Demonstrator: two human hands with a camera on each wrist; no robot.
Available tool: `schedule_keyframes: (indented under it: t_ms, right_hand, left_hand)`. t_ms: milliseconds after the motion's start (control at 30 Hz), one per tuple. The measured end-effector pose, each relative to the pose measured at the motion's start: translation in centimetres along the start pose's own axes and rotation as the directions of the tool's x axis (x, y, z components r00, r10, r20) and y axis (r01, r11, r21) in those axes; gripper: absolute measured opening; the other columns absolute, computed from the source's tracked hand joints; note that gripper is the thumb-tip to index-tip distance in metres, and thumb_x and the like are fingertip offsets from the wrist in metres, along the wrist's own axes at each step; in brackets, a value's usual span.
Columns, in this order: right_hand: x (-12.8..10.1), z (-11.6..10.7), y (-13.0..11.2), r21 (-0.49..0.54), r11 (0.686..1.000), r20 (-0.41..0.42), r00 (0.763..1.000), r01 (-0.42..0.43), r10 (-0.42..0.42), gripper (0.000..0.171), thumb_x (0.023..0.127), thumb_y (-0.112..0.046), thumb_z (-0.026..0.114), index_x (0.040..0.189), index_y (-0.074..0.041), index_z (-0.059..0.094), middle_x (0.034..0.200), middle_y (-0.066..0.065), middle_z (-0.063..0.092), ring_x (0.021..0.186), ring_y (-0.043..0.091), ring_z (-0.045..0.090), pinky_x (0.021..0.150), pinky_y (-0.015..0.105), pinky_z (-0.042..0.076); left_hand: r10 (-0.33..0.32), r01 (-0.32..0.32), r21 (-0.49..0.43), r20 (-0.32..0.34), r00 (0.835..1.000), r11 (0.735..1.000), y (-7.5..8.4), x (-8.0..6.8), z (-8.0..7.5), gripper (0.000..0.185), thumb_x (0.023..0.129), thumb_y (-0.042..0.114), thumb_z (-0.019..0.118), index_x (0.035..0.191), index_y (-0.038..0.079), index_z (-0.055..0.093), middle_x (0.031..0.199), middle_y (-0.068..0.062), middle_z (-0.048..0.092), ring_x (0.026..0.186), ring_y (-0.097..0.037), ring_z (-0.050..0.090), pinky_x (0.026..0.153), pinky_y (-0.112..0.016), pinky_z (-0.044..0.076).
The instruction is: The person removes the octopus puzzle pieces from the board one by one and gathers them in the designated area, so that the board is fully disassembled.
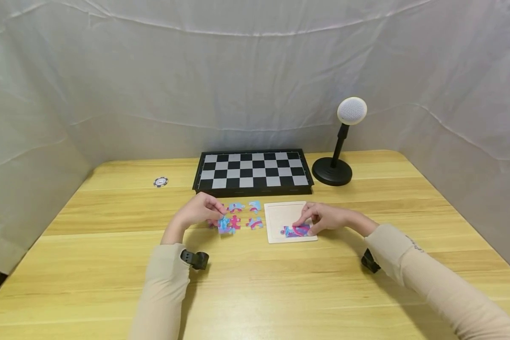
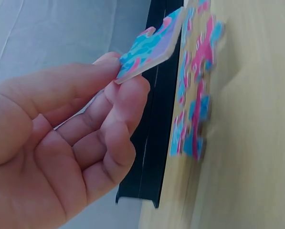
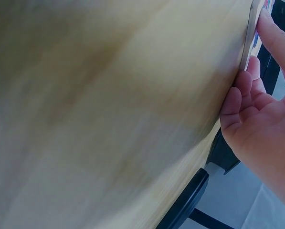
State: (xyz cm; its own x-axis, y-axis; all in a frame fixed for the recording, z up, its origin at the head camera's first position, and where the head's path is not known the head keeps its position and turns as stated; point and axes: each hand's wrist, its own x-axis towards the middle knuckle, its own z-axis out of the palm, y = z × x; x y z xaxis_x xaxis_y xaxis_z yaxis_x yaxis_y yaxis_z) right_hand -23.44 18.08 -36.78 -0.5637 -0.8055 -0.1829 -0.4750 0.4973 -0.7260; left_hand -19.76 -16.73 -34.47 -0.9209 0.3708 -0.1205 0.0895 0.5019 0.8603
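A person is sitting at a wooden table with both forearms in beige sleeves reaching in from the near edge. The left hand is pinching a blue-and-pink puzzle piece between thumb and forefinger, holding it tilted just above the tabletop; the left wrist view is showing this grip plainly, with the other fingers loosely curled underneath. Right beside that hand, toward the middle of the table, loose puzzle pieces in the same colours are lying flat in a small cluster. Just to the right of them a pale puzzle tray is lying flat, and placed pieces are sitting along its near edge. The right hand is resting on the tray with its fingertips on or against those placed pieces; the right wrist view is blurred, so it seems the fingers are bent against the tray's edge, but whether they are actually gripping anything cannot be told. Behind the pieces, toward the far edge of the table, a black-and-white chessboard is lying closed and flat. A black stand with a round white head is standing at the chessboard's right end, and a small poker chip is lying well apart toward the far left corner.
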Motion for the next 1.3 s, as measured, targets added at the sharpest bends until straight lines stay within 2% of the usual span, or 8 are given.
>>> schedule_keyframes:
  t_ms: [167, 467, 833, 1133, 1300]
  right_hand:
    - [0.0, 0.0, 0.0, -0.002, 1.000, 0.000, 1.000, -0.006, 0.006, 0.033, 0.076, -0.001, 0.066, 0.110, 0.000, 0.063, 0.093, 0.006, 0.047, 0.073, 0.019, 0.038, 0.064, 0.024, 0.034]
    - [0.0, 0.0, -0.1, -0.007, 1.000, -0.003, 1.000, 0.001, -0.001, 0.033, 0.076, 0.000, 0.066, 0.109, 0.000, 0.063, 0.093, 0.006, 0.047, 0.073, 0.019, 0.038, 0.063, 0.024, 0.034]
    - [0.0, 0.0, 0.0, 0.000, 1.000, 0.000, 1.000, 0.004, -0.004, 0.033, 0.076, 0.000, 0.065, 0.109, 0.000, 0.063, 0.094, 0.006, 0.047, 0.074, 0.020, 0.038, 0.064, 0.025, 0.034]
    - [0.0, 0.0, 0.2, 0.004, 1.000, -0.001, 1.000, 0.006, -0.006, 0.033, 0.076, 0.000, 0.066, 0.109, 0.000, 0.063, 0.093, 0.007, 0.047, 0.073, 0.020, 0.038, 0.063, 0.024, 0.034]
    - [0.0, 0.0, 0.1, 0.001, 1.000, -0.002, 1.000, 0.010, -0.009, 0.033, 0.076, 0.000, 0.066, 0.109, 0.000, 0.063, 0.094, 0.006, 0.048, 0.073, 0.020, 0.038, 0.064, 0.024, 0.034]
  left_hand:
    - [-0.037, 0.037, 0.017, 0.023, 0.999, 0.999, -0.5, -0.4, -0.6, 0.005, 0.079, -0.005, 0.059, 0.082, -0.008, 0.063, 0.068, -0.007, 0.062, 0.055, -0.017, 0.054, 0.055, -0.028, 0.046]
    - [-0.093, 0.085, 0.094, 0.087, 0.992, 0.992, -0.8, -1.0, -1.0, 0.004, 0.079, -0.004, 0.060, 0.078, -0.005, 0.063, 0.064, -0.005, 0.060, 0.053, -0.016, 0.052, 0.054, -0.028, 0.045]
    - [-0.120, 0.098, 0.167, 0.130, 0.984, 0.981, -1.4, -0.8, -1.0, 0.006, 0.077, -0.008, 0.059, 0.077, -0.006, 0.064, 0.064, -0.007, 0.060, 0.051, -0.013, 0.052, 0.052, -0.025, 0.045]
    - [-0.153, 0.129, 0.169, 0.139, 0.978, 0.977, -1.6, -0.8, -1.0, 0.008, 0.076, -0.010, 0.057, 0.078, -0.006, 0.064, 0.064, -0.006, 0.059, 0.051, -0.012, 0.049, 0.053, -0.025, 0.045]
    - [-0.140, 0.121, 0.190, 0.092, 0.986, 0.974, -1.5, -0.8, -1.1, 0.007, 0.076, -0.009, 0.058, 0.079, -0.006, 0.064, 0.065, -0.005, 0.059, 0.053, -0.013, 0.049, 0.052, -0.025, 0.043]
